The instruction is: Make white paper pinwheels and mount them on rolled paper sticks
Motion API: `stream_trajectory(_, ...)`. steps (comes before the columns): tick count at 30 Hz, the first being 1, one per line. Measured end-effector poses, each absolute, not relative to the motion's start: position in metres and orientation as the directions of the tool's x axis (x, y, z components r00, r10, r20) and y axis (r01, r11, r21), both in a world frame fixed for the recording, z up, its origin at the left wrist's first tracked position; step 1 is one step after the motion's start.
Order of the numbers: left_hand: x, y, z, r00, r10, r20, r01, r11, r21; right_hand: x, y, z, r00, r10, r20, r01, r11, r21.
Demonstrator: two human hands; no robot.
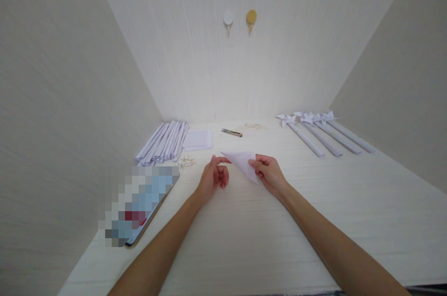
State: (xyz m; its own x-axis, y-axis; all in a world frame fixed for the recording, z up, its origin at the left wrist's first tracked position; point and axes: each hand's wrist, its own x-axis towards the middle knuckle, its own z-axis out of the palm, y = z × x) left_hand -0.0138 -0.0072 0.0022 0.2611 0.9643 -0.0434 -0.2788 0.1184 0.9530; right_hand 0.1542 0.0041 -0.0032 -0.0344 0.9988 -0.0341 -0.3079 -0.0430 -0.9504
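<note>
A white sheet of paper point(242, 163), folded into a triangle, is raised a little above the table in front of me. My right hand point(270, 174) pinches its right side between thumb and fingers. Beside the paper's left side is my left hand point(213, 177), with its index finger stretched to the edge and the other fingers loosely curled. Nothing shows in the left hand's grasp. Whether that fingertip touches the paper or stops just short is hard to tell.
Rolled paper sticks point(163, 143) are piled at the left, near stacked paper squares point(197, 139) and small white-and-tan pieces point(186, 161). Thread snips point(231, 133) lie at the back. A phone point(150, 207), partly blurred, lies left. Several paper pinwheels point(307, 120) on sticks rest at the right.
</note>
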Motion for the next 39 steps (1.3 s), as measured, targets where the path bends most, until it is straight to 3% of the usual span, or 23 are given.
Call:
stream_trajectory(5,-0.011,-0.008,0.002,0.341,0.936,-0.084,-0.287,0.189,0.939,0.152,0.002,-0.008,-0.038,0.998,0.054,-0.269,0.042,-0.962)
stream_trajectory(11,-0.009,-0.010,-0.001,0.225,0.968,-0.108,-0.232,0.161,0.959,0.148,-0.004,-0.006,-0.175,0.983,0.059,-0.144,0.034,-0.989)
stream_trajectory(20,-0.007,-0.007,-0.007,0.132,0.977,-0.168,-0.307,0.201,0.930,0.150,0.001,-0.007,-0.095,0.994,-0.048,-0.385,-0.081,-0.919)
stream_trajectory(28,-0.009,-0.007,-0.006,0.112,0.974,-0.197,-0.322,0.223,0.920,0.148,0.002,-0.009,-0.128,0.990,-0.060,-0.365,-0.103,-0.925)
stream_trajectory(36,-0.006,-0.008,-0.003,0.111,0.971,-0.214,-0.379,0.240,0.894,0.148,0.006,-0.016,-0.085,0.996,-0.005,-0.267,-0.028,-0.963)
stream_trajectory(39,-0.007,-0.007,-0.004,0.081,0.971,-0.227,-0.375,0.241,0.895,0.150,0.006,-0.017,-0.053,0.994,0.098,-0.091,0.093,-0.992)
